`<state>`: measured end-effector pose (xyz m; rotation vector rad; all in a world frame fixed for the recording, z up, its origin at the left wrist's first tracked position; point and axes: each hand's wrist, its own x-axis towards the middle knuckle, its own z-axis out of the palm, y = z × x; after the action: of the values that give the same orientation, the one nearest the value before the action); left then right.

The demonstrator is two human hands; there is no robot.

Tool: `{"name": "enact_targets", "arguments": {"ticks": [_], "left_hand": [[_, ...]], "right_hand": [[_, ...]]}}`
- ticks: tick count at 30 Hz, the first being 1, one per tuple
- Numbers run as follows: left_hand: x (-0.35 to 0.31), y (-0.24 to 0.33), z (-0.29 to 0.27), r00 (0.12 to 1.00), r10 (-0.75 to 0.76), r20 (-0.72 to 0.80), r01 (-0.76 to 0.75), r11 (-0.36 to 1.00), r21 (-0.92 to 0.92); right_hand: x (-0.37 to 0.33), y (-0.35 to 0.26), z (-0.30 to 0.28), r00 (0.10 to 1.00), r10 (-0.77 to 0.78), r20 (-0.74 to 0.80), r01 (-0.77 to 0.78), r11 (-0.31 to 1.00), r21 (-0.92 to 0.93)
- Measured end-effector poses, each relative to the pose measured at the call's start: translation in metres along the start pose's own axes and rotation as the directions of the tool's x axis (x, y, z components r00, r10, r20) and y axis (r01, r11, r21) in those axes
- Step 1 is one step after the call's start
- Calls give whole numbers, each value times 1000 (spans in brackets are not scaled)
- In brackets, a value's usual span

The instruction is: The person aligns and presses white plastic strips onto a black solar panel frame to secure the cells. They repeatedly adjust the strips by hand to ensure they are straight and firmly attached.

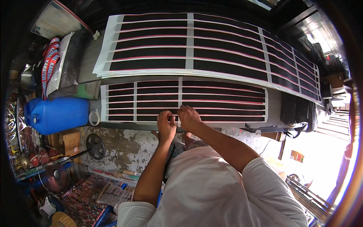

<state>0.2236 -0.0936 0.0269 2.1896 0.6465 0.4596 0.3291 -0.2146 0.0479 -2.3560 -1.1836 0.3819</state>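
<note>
Your left grip (pixel 166 122) and right grip (pixel 188 116) sit side by side, fingers curled in, both on the smaller striped sheet (pixel 223 102); can't tell if either's really pinching it. That sheet lies along the near edge of the bench (pixel 227 125), with you at its near margin. The bigger striped stack (pixel 227 42) crowds the far side, the blue jug (pixel 62 115) the left end.

Left hand (pixel 166 124), right hand (pixel 190 118): exact grip too small to tell. Striped sheet (pixel 159 97): partly hidden behind both hands. White shirt (pixel 211 189): cut off by lower edge.
</note>
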Motion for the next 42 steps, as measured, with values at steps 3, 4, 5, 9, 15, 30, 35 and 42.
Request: {"name": "enact_targets", "arguments": {"ticks": [3, 4, 5, 9, 15, 30, 35, 42], "left_hand": [[-1, -1, 1, 1000, 22, -21, -22, 1000, 2], [-1, -1, 1, 1000, 25, -12, -25, 1000, 9], [0, 0, 0, 1000, 29, -4, -29, 999, 16], [-1, -7, -1, 1000, 9, -3, -9, 1000, -23], [-2, -18, -3, 999, 16, 39, -9, 984, -179], [-7, -18, -13, 998, 14, 69, 5, 966, -259], [-13, 2, -34, 958, 255, 129, -253, 967, -37], [-31, 17, -38, 892, 306, 333, -394, 887, 241]], "right_hand": [[3, -2, -5, 998, 34, 49, -35, 999, 9], [4, -2, -3, 998, 44, 41, -45, 999, 14], [4, -2, -1, 998, 54, 32, -55, 998, 19], [2, -3, -9, 994, 67, 88, -68, 998, 10], [2, -1, 0, 997, 28, 74, -26, 999, -27], [-4, -6, -10, 994, 18, 109, -10, 997, -74], [-29, 2, -32, 994, 85, 64, -92, 989, 113], [-74, 27, -59, 971, 203, -129, -165, 952, 257]]}}
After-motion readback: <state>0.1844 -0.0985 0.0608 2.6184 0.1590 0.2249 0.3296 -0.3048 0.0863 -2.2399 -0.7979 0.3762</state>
